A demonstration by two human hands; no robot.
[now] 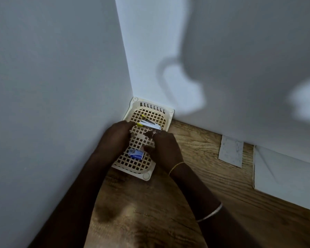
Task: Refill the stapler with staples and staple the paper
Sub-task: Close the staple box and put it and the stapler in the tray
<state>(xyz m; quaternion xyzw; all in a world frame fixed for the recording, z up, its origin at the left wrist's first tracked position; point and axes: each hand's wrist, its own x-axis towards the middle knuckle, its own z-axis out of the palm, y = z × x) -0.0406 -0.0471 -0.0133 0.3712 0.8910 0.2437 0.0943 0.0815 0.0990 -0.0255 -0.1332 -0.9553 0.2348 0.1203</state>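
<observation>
A yellow and silver stapler (149,124) lies opened on a cream lattice tray (143,163) pushed into the wall corner. My left hand (117,136) grips the stapler's rear, yellow end. My right hand (164,145) pinches a thin strip of staples (154,133) just below the stapler's metal channel. A small blue staple box (136,154) rests on the tray between my wrists. A small white paper (231,151) lies on the wooden table to the right.
White walls close in on the left and behind the tray. A larger white sheet or pad (284,176) sits at the far right against the wall. Wood-grain tabletop (150,212) stretches toward me.
</observation>
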